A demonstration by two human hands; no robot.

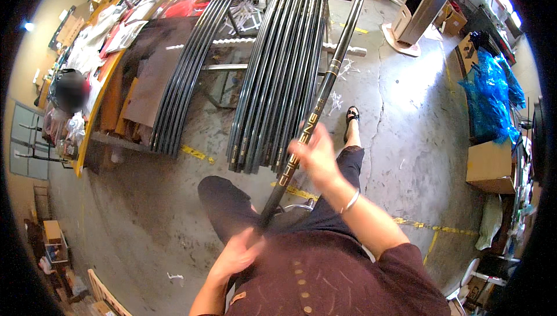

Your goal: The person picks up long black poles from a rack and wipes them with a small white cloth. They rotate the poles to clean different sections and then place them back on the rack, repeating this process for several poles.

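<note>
A long glossy black fishing rod with gold rings and gold lettering slants across my lap, its far end up and to the right. My right hand is closed around its middle, the thumb lying along it. At the near end, close to my waist, my left hand grips the rod; its fingers are slightly blurred. Just beyond my knees, a row of similar black rods lies side by side on a rack. A smaller row of black rods lies to its left.
A long table piled with wrappings and parts runs along the left. To the right are blue plastic bags and a cardboard box. A post-like stand rises at the far right. Yellow tape marks the concrete floor.
</note>
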